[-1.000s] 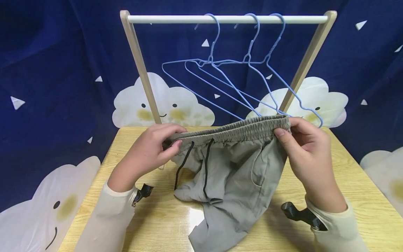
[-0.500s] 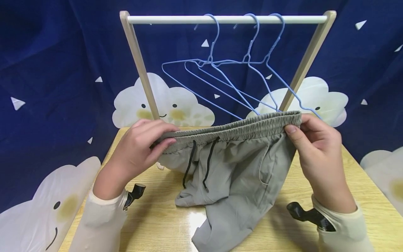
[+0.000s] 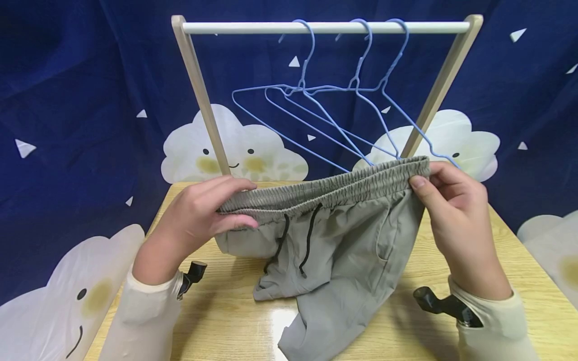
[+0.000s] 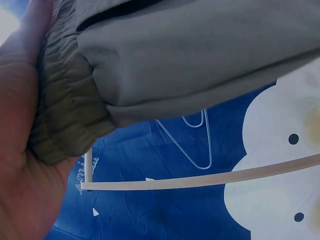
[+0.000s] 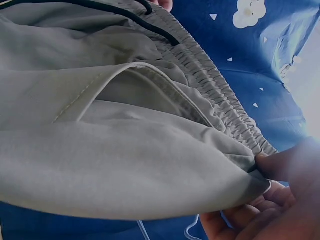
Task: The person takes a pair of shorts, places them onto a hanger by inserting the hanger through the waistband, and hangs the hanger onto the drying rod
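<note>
Grey pants point(image 3: 352, 250) with a gathered elastic waistband and two black drawstrings point(image 3: 309, 238) are stretched between my hands, their legs drooping low over the table. At the waistband's left end, my left hand point(image 3: 194, 220) holds the fabric, thumb at the front edge and fingers toward the back edge. The waistband gapes beside that thumb. My right hand point(image 3: 465, 220) pinches the opposite end between thumb and curled fingers. In the right wrist view, a curved side pocket point(image 5: 145, 90) shows near that pinch. From the left wrist, the waistband point(image 4: 65, 100) lies against the palm.
Behind the pants stands a rack with a white rail point(image 3: 253, 28) and wooden legs point(image 3: 200, 95). Three blue wire hangers point(image 3: 304, 62) hang from it, their lower parts partly behind the waistband. A wooden table point(image 3: 226, 321) lies below, backed by a dark blue cloud-print curtain point(image 3: 90, 75).
Both hands have moved apart, stretching the waistband wider, and the right end has risen. Since half a second ago the left thumb has dropped from the fingers and the waist opening has widened.
</note>
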{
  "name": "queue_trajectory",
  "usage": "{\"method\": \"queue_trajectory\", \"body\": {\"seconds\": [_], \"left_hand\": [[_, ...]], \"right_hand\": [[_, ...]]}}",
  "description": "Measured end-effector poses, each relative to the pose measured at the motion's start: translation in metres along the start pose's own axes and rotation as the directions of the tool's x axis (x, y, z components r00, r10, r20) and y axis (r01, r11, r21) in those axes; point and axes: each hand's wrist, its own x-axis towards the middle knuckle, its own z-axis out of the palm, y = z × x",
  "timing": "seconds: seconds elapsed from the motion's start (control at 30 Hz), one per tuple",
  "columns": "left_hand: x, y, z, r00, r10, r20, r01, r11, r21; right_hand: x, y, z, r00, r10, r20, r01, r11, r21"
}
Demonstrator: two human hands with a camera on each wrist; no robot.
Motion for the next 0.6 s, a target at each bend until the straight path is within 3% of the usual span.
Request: {"method": "queue_trajectory", "body": {"seconds": [0.17,0.4,0.6], "left_hand": [[-0.0021,-0.0015,-0.0029,0.999,-0.010,0.037,0.011,1.000,-0.018],[-0.0035,-0.0016,-0.0064,0.993,-0.080,0.092,0.089,0.990,-0.108],[-0.0030,-0.0038,-0.0083,0.994,-0.066,0.092,0.079,0.985,-0.154]], "right_hand": [[0.0022,0.0019,-0.0029,1.000,0.007,0.005,-0.007,1.000,0.016],[0.0049,0.0018,-0.0042,0.999,0.029,0.021,-0.030,0.998,0.051],[0.0056,0.0016,-0.0059,0.998,0.041,0.042,-0.044,0.996,0.076]]}}
